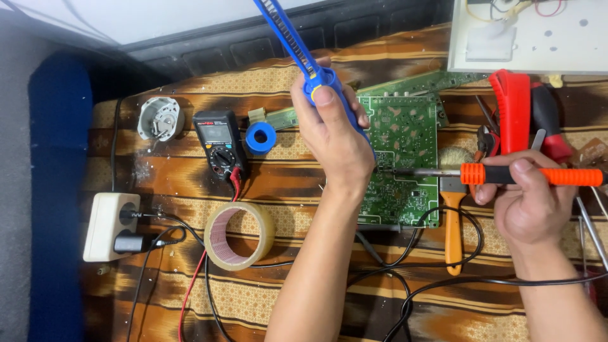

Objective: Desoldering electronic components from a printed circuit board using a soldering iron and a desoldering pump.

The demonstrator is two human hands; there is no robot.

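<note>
Forearms: nearest our lens, both of our bare arms reach up toward the green circuit board (400, 161), our landmark on the striped brown tabletop (291, 297).
Left hand: our left hand (334, 136) is closed around a blue desoldering pump (304, 54), thumb pressed on its button, the pump rising up and away from the board's left edge.
Right hand: our right hand (529, 199), just right of the board, grips the orange handle of a soldering iron (500, 174); we see its metal shaft lying level, the tip over the board's left half.
Left of the board: a black multimeter (218, 142) with red lead, a small blue reel (260, 137), a roll of brown tape (239, 235), and, farthest out, a white power strip (107, 226).
Right of the board: an orange-handled brush (453, 221) just beside it, red-handled tools (512, 107) above our right hand.
Below the board: black cables (437, 278) loop across the cloth.
</note>
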